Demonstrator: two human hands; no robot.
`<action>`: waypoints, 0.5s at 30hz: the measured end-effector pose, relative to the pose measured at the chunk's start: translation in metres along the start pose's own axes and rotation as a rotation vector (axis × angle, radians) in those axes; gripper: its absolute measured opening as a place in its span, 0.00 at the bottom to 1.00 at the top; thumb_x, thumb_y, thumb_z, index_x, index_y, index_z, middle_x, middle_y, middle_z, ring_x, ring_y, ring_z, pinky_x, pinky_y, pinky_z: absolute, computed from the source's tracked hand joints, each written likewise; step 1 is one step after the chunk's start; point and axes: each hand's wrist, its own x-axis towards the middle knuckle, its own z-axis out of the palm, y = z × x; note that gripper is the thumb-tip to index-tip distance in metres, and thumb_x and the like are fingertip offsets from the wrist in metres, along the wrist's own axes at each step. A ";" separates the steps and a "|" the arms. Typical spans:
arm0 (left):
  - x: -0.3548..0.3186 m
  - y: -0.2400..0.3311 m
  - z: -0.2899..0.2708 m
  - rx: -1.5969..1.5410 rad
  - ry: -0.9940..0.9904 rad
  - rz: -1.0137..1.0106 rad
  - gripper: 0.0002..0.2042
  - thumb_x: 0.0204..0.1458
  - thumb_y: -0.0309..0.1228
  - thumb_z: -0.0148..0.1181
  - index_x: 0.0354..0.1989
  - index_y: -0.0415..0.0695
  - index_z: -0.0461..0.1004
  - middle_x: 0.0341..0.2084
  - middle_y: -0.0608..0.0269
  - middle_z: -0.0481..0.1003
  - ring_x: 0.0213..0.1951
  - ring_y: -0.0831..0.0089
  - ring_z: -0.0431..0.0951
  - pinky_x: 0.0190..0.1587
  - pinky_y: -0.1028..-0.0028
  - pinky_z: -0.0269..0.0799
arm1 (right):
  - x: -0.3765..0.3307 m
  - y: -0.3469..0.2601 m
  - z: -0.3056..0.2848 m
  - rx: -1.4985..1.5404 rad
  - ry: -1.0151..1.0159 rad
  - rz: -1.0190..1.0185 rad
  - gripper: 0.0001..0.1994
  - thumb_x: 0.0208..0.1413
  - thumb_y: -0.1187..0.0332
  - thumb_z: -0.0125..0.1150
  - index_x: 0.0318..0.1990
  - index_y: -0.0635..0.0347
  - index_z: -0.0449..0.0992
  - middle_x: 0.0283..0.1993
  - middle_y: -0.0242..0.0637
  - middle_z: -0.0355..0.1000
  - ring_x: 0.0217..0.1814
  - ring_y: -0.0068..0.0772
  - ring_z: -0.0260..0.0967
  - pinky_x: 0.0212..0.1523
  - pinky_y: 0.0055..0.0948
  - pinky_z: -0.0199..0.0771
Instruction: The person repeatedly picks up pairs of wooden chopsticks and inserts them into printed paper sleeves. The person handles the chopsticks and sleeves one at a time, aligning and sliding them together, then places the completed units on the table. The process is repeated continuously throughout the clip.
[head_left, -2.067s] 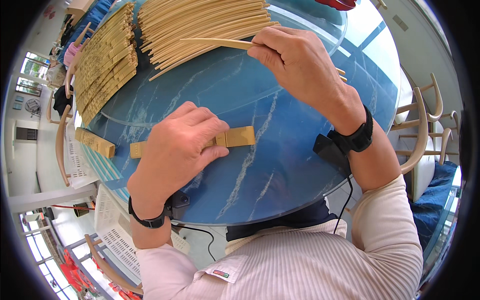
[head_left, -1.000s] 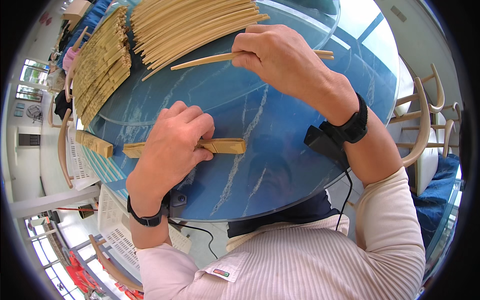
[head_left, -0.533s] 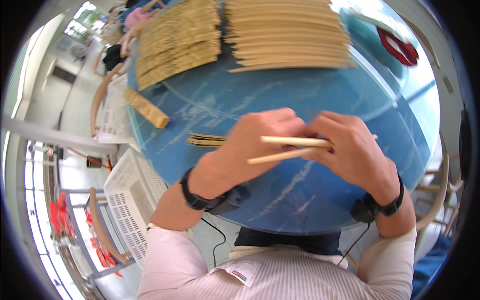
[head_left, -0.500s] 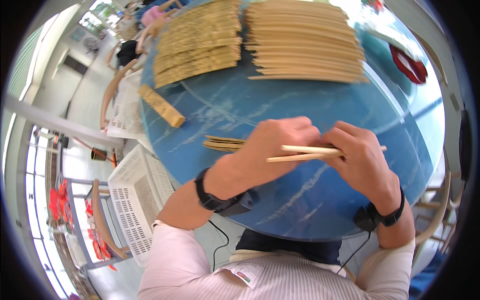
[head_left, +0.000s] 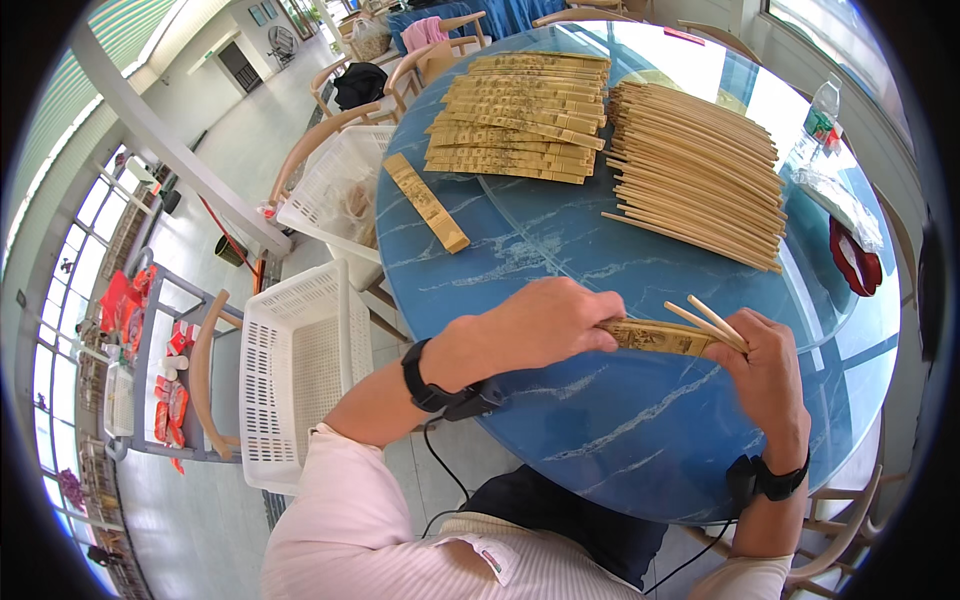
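Observation:
Over the near part of the blue marbled table, a printed brown paper chopstick sleeve [head_left: 655, 337] stretches between my hands. My left hand [head_left: 548, 322] pinches its left end between thumb and fingers. Closed around its right end is my right hand [head_left: 768, 365], which also grips a pair of pale wooden chopsticks [head_left: 708, 318]. These slant up and left above the sleeve, outside it as far as I can see. Farther back lie a spread stack of similar sleeves [head_left: 515, 125] and, to its right, a row of loose chopsticks [head_left: 700, 185].
A separate bundle of sleeves [head_left: 427, 203] lies near the left edge of the round table [head_left: 520, 400]. White plastic baskets [head_left: 268, 390] stand to the left, beside wooden chairs. At the far right are a plastic bottle [head_left: 822, 108] and a dark red object [head_left: 853, 262].
The sleeve end that stuck out left of my left hand now spans between both hands. The chopsticks, earlier nearly level across my left hand, now tilt upward. The view has shifted.

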 end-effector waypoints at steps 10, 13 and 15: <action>-0.059 -0.012 -0.037 -0.242 -0.155 -0.409 0.09 0.64 0.35 0.68 0.45 0.43 0.83 0.23 0.60 0.79 0.23 0.72 0.78 0.30 0.70 0.73 | -0.015 -0.004 0.014 0.025 -0.227 -0.129 0.10 0.52 0.71 0.76 0.34 0.67 0.79 0.29 0.49 0.76 0.28 0.53 0.73 0.33 0.43 0.72; -0.061 -0.015 -0.040 -0.133 -0.091 -0.382 0.07 0.62 0.32 0.69 0.44 0.43 0.83 0.27 0.60 0.80 0.29 0.69 0.80 0.34 0.69 0.74 | -0.015 -0.002 0.016 -0.028 -0.234 -0.124 0.10 0.53 0.70 0.75 0.36 0.67 0.80 0.30 0.48 0.77 0.29 0.50 0.74 0.33 0.42 0.72; -0.064 -0.021 -0.037 0.010 0.001 -0.260 0.07 0.60 0.29 0.70 0.44 0.43 0.83 0.31 0.60 0.80 0.34 0.66 0.80 0.38 0.68 0.74 | -0.014 0.003 0.023 -0.078 -0.237 -0.154 0.10 0.53 0.71 0.74 0.37 0.67 0.79 0.32 0.47 0.77 0.31 0.52 0.74 0.33 0.43 0.73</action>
